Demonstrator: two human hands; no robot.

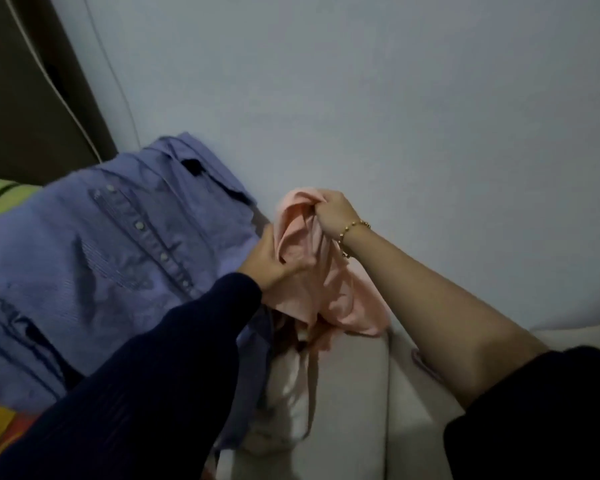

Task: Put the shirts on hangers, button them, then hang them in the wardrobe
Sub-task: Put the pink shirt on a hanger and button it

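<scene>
Pale wall [430, 98] behind, white cushion [354, 393] below, blue shirt [84, 254] spread at left by dark headboard [21, 98]. Left grip [274, 258] and right grip [329, 211] each clutch bunched pink shirt [309, 292].

Both hands hold a pink shirt [305, 282] up against the pale wall [395, 98]. The right hand [333, 211], with a gold bracelet [352, 230] on its wrist, grips the top of the pink shirt. The left hand [274, 258], in a dark blue sleeve [136, 386], grips its side. Just left of the pink shirt lies a blue shirt [101, 254] with white buttons. A cream cushion [347, 393] sits under the pink shirt.
</scene>
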